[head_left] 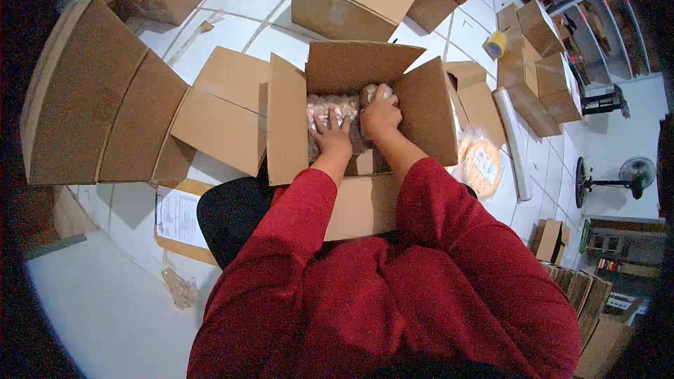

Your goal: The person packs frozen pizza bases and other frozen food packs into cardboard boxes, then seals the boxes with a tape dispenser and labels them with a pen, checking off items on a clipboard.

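An open cardboard box [365, 67] stands in front of me with its flaps raised. Inside, on its left side, lies a bundle in shiny clear wrap [326, 107]. My left hand [332, 139] rests on that bundle with its fingers spread. My right hand [381, 116] is at the right part of the box, fingers curled round a small wrapped item [370, 91] whose lower part is hidden. What lies beneath both hands cannot be made out.
Cardboard boxes stand at the left [84, 98], top [351, 0] and right [523, 63]. Yellow tape [496, 45], a long white roll [512, 144], a round plastic-wrapped item [479, 165] and a clipboard with paper [181, 217] lie around. A fan [637, 174] stands far right.
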### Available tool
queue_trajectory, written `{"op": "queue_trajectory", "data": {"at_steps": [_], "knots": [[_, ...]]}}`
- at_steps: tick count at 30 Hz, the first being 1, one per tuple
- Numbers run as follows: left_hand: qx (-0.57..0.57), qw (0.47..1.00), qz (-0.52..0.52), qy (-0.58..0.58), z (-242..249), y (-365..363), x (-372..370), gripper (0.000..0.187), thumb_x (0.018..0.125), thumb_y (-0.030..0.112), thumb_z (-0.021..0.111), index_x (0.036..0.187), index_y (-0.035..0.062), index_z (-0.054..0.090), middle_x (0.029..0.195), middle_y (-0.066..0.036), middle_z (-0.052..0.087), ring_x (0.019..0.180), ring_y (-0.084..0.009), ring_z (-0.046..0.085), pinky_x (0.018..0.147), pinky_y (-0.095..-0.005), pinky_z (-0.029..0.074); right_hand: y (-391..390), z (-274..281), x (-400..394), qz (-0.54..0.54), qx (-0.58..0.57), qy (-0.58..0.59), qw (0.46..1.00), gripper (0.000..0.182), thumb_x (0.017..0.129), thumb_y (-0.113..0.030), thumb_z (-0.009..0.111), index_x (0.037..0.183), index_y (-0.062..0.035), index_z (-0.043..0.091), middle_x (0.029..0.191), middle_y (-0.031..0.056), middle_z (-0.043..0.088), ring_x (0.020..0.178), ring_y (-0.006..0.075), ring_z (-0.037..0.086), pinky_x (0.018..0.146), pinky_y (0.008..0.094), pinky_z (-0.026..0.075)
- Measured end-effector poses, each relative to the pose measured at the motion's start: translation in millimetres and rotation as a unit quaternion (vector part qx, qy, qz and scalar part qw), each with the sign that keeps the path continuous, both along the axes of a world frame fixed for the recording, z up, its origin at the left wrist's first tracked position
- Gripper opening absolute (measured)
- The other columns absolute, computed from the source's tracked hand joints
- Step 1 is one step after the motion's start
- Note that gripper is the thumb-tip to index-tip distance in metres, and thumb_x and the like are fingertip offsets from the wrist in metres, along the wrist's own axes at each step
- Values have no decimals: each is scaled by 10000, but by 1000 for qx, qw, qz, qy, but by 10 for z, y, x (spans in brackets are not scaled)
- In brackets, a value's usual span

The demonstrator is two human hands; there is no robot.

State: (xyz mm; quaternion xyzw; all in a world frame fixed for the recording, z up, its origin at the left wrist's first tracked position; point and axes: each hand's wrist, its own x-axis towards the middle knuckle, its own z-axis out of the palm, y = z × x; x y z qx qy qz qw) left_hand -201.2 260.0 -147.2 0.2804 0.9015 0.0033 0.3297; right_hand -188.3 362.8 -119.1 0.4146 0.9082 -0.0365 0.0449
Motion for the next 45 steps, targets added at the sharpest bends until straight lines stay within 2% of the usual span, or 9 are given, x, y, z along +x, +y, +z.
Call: {"op": "queue_trajectory", "data": {"at_steps": [6, 8, 12, 14, 17, 20, 29, 39, 45], "knots": [[18, 1000, 2, 8, -17, -8, 16, 634, 785, 161, 459, 1302, 305, 120, 1368, -85, -85, 1213, -429, -53, 915, -609, 21, -65, 15, 75, 83, 89, -113, 986, 794, 722, -503, 488, 1274, -26, 172, 1228, 207, 297, 976, 315, 473, 813, 385, 387], [20, 999, -9, 23, -108, -27, 21, 631, 782, 169, 463, 1301, 298, 128, 1368, -87, -80, 1213, -428, -58, 913, -613, 21, -40, 62, 141, 157, 222, 4, 962, 744, 735, -510, 466, 1252, -22, 246, 1263, 200, 274, 1013, 305, 440, 865, 397, 334], [72, 996, -9, 42, -287, -23, -5, 643, 767, 200, 483, 1302, 280, 137, 1368, -92, -70, 1210, -435, -60, 910, -618, 15, 30, 493, 381, 117, -54, -162, 978, 473, 763, -311, 490, 1111, 2, 421, 1103, 166, 428, 977, 308, 463, 787, 383, 414], [44, 998, -24, 34, 79, -15, 43, 678, 742, 159, 515, 1305, 232, 145, 1369, -98, -23, 1219, -419, -10, 909, -618, 32, 36, 273, 538, 78, -84, -93, 989, 298, 746, -166, 479, 987, 8, 499, 1026, 159, 450, 917, 308, 496, 734, 371, 453], [280, 959, -10, 46, 76, 88, 100, 685, 712, 104, 533, 1295, 167, 179, 1358, -114, 74, 1230, -367, 62, 940, -571, 71, 104, -44, 621, 110, -76, 5, 991, 240, 733, -97, 459, 930, 25, 521, 1007, 168, 452, 877, 309, 512, 705, 366, 467], [313, 949, -45, 10, -21, 220, 119, 673, 666, 47, 544, 1261, 97, 234, 1280, -151, 272, 1121, -327, 345, 906, -392, 324, 129, -181, 640, 95, -64, 124, 986, 189, 725, -52, 435, 817, 72, 545, 902, 196, 498, 743, 324, 554, 637, 382, 480], [306, 946, -75, 72, 31, 310, 112, 690, 661, 34, 547, 1264, 88, 216, 1154, -208, 382, 920, -371, 486, 732, -384, 435, -183, 570, 1354, 184, -259, -2, 948, 165, 730, -110, 477, 735, 32, 561, 738, 186, 554, 718, 335, 553, 655, 425, 439], [358, 922, -118, 88, -132, 336, -21, 883, 606, 105, 678, 1290, 76, 121, 1199, -238, 328, 1084, -360, 371, 862, -368, 356, -279, 313, 1674, 304, -171, 204, 915, 231, 765, -215, 470, 807, -15, 578, 769, 140, 578, 749, 281, 536, 739, 381, 379], [1, 992, -66, 107, 314, 58, -21, 907, 629, 246, 681, 1305, 147, 85, 1343, -149, 120, 1218, -344, 155, 967, -473, 191, -304, 195, 1736, 289, -161, 250, 910, 276, 758, -257, 491, 864, -17, 578, 810, 140, 575, 795, 278, 525, 773, 381, 369]]}}
